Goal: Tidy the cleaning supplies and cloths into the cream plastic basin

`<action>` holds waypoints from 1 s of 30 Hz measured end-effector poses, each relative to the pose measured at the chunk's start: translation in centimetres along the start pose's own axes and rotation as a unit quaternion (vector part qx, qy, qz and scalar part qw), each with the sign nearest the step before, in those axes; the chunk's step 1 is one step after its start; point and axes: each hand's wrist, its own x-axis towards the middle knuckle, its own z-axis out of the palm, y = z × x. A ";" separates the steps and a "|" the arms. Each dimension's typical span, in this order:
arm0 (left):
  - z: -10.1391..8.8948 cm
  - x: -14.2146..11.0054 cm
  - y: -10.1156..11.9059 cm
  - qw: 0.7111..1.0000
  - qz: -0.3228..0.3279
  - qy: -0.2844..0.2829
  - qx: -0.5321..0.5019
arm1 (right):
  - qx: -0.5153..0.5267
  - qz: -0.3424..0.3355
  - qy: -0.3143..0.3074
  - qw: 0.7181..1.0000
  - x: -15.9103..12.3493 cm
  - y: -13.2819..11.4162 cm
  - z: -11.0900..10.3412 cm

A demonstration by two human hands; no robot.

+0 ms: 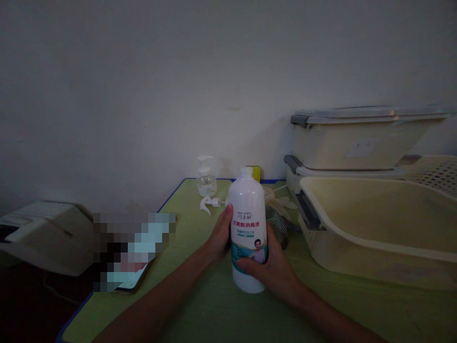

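Observation:
A white disinfectant bottle (247,200) with a teal and red label stands upright between my two hands, its cap or neck end uppermost. My left hand (220,233) is closed against its left side, thumb near the shoulder. Lower on the right side, my right hand (273,267) grips it with the thumb across the label. Behind it lies a white trigger spray head (210,203) on the green table (193,295). A clear pump bottle (206,181) stands farther back. The fingers behind the bottle are hidden.
An open cream basin (357,262) takes up the right side, with a lidded storage box (350,143) stacked behind. Pale gloves (282,202) and a dark mesh item (280,226) lie behind the bottle. A tablet-like device (135,278), partly pixelated, rests near the left edge.

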 end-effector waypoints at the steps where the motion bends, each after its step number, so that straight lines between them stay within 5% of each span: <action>1: -0.1 0.1 0.0 1.000 0.001 0.003 0.002 | 0.005 0.003 0.002 1.000 0.0 0.0 0.0; 12: -0.5 0.1 -0.2 0.998 0.010 0.058 0.021 | -0.030 0.004 0.038 0.999 0.1 0.0 0.2; 21: -0.4 0.3 0.1 0.999 -0.049 -0.006 0.015 | -0.022 0.017 0.073 0.997 -0.6 -0.7 0.7; 25: 1.4 -0.5 2.3 0.998 -0.020 -0.041 0.031 | 0.056 0.022 0.047 0.997 -1.5 -3.4 1.1; 30: 4.9 -1.1 7.3 0.984 0.026 -0.164 0.055 | 0.136 0.062 -0.037 0.988 -1.8 -7.7 0.4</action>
